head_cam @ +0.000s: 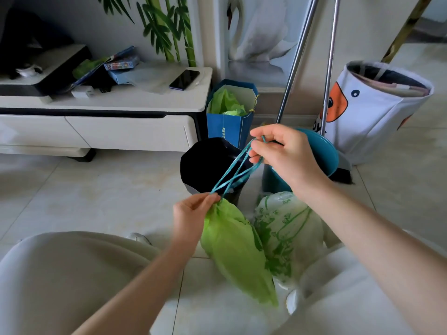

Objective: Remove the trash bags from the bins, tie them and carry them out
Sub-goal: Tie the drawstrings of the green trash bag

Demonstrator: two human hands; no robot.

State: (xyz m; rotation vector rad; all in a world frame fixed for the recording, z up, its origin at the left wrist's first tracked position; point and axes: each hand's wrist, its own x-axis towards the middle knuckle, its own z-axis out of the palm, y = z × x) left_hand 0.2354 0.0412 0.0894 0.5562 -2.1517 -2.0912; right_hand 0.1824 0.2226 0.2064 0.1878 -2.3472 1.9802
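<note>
1. Our left hand pinches the gathered neck of a green trash bag, fingers closed on the plastic where the drawstring comes out.
2. Our right hand is raised above and to the right, thumb and fingers closed on the far end of the teal drawstring, which runs taut in several strands between the two hands.
3. The green trash bag hangs from our left hand down between our knees, cinched at the top; we cannot tell what it holds.
4. Just beside it, to the right, a white trash bag with green print sits on the floor, full and rounded.
5. Behind the drawstring stands a black bin; its inside is dark and we cannot see its contents.
6. Behind that, a blue paper bag leans by the TV cabinet and holds crumpled green plastic.
7. A teal bucket sits behind our right hand, its inside mostly hidden.
8. Further right, a white fabric basket with a duck face holds folded items.
</note>
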